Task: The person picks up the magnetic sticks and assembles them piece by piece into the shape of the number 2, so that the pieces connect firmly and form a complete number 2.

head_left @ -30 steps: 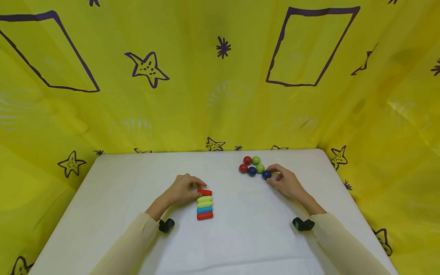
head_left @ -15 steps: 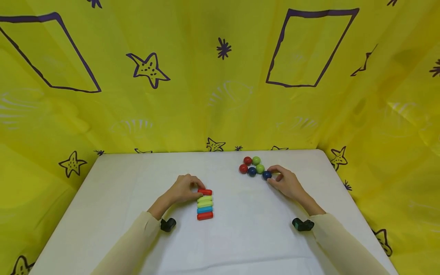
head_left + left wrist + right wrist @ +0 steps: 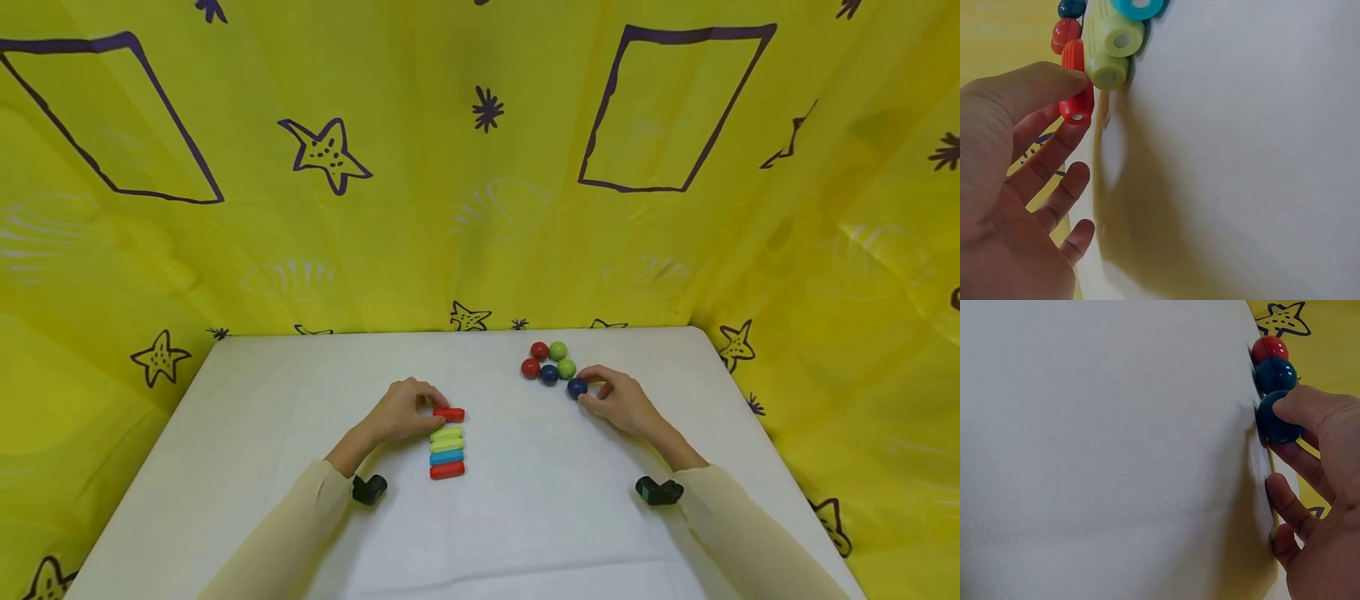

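Left hand (image 3: 401,410) pinches a red cylinder (image 3: 452,414) at twelve o'clock of the cylinder row (image 3: 447,457), right hand (image 3: 624,407) a dark-blue ball (image 3: 577,388) at four o'clock of the cluster (image 3: 549,375); uneven release could start that ball rolling.

Soft shadows, dimmer wrist views

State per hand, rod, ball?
Red ridged rod: pinched, apart from other rods.
Left hand: pinching it.
Two lime ridged rods: lying side by side.
Blue ridged rod: lying, unheld.
Second red ridged rod: lying, unheld.
Glossy navy ball: pinched.
Right hand: pinching it.
Two glossy red balls: clustered, unheld.
Two glossy green balls: clustered, unheld.
Second navy ball: clustered, unheld.
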